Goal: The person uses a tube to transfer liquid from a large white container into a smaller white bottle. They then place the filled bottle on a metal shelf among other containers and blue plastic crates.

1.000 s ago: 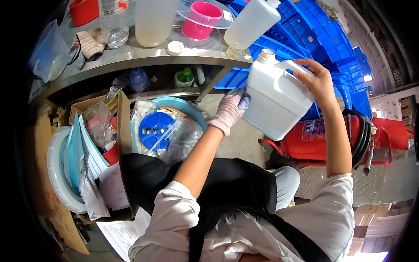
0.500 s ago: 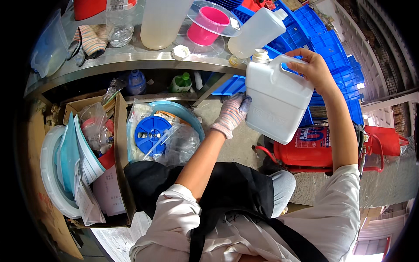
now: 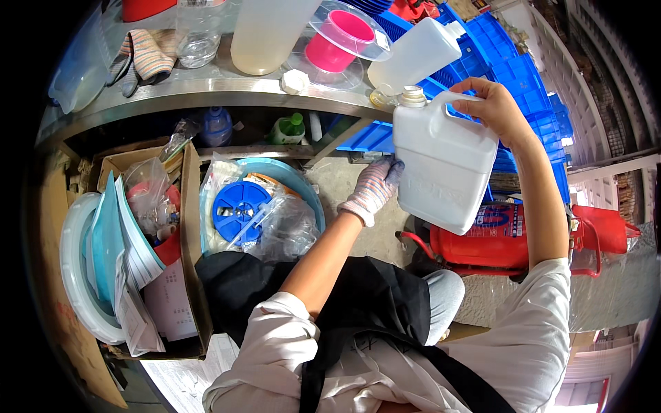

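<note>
A white plastic jug (image 3: 444, 172) hangs in front of me, tilted slightly, with its neck (image 3: 412, 96) at the upper left beside the bench edge. My right hand (image 3: 492, 109), bare, is closed round the jug's handle at the top right. Against the jug's left side rests my left hand (image 3: 375, 186) in a striped knit glove with grey fingertips; its fingers go partly behind the jug, so their grip is hidden. A white cap (image 3: 295, 82) lies near the front of the metal bench (image 3: 227, 89). Whether the jug's neck is covered is unclear.
On the bench stand a cloudy bottle (image 3: 267, 38), a pink spool (image 3: 339, 45), a translucent jug (image 3: 415, 54), a clear bottle (image 3: 200, 41) and gloves (image 3: 151, 55). Below are a cardboard box (image 3: 196, 275) and a blue tub (image 3: 315, 199). Blue crates (image 3: 527, 82) and a red tank (image 3: 482, 241) lie right.
The jug sits slightly lower and its neck is a little closer to the bench edge. Both hands have kept their places on it. The whole view has shifted a little.
</note>
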Motion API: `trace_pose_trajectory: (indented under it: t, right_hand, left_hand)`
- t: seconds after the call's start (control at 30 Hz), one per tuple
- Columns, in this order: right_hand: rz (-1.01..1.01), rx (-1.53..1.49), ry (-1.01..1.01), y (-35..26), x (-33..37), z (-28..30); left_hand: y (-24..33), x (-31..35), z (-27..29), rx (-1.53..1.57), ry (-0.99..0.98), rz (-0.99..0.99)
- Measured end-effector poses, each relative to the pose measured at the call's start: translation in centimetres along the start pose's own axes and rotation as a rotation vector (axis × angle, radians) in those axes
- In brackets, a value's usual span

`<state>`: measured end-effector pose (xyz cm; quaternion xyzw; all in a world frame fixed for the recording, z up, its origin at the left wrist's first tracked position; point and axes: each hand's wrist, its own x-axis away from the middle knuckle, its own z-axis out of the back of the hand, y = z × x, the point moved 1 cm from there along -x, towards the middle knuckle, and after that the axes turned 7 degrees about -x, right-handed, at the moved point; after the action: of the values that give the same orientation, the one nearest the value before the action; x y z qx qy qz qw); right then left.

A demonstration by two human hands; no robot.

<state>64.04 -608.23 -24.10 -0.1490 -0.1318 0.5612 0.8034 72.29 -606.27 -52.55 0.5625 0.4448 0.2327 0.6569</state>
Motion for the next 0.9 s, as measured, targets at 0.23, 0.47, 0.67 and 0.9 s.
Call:
trace_pose_trajectory:
  t: [0.23,0.47,0.67,0.9]
  right_hand:
    - [-0.012,0.035,-0.025,-0.9,-0.4,-0.4]
    - [-0.016,0.049,-0.04,-1.7,-0.8,-1.0]
    - [-0.052,0.068,-0.02,-1.9,-0.8,-1.1]
    - [-0.073,0.105,-0.029,-3.0,-0.7,-1.4]
  left_hand:
    - [-0.8,0.0,0.2,0.041,-0.035,0.024]
    - [-0.9,0.2,0.3,0.053,0.001,0.021]
    - [-0.3,0.3,0.8,0.028,-0.054,0.091]
    - [-0.6,0.5,0.5,0.105,-0.042,0.096]
